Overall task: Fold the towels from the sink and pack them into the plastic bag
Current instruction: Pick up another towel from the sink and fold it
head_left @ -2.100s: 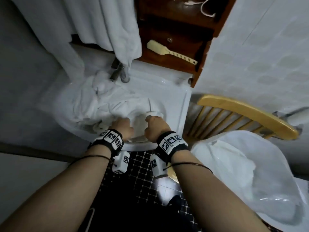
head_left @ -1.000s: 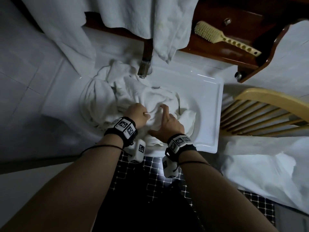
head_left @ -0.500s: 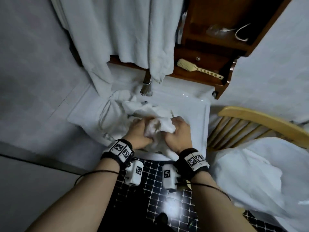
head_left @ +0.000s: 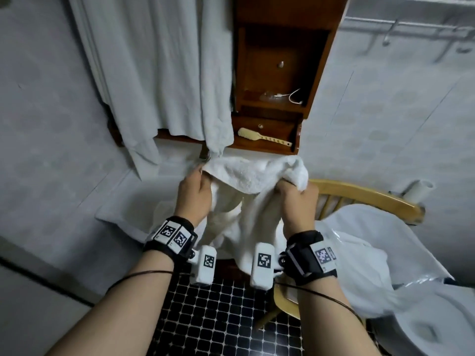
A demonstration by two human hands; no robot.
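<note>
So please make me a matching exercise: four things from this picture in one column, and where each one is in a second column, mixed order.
Things:
1. towel
2. brush
3. plastic bag
4. white cable

Places:
A. on the wooden chair
B. on the upper shelf of the cabinet
C. held up between the left hand and right hand
D. on the lower shelf

Pairs: 1-C, 2-D, 3-A, 4-B

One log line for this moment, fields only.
phase: unfolding | left hand: grips white terry towel | right hand: grips same towel | clear plastic bag: on chair
</note>
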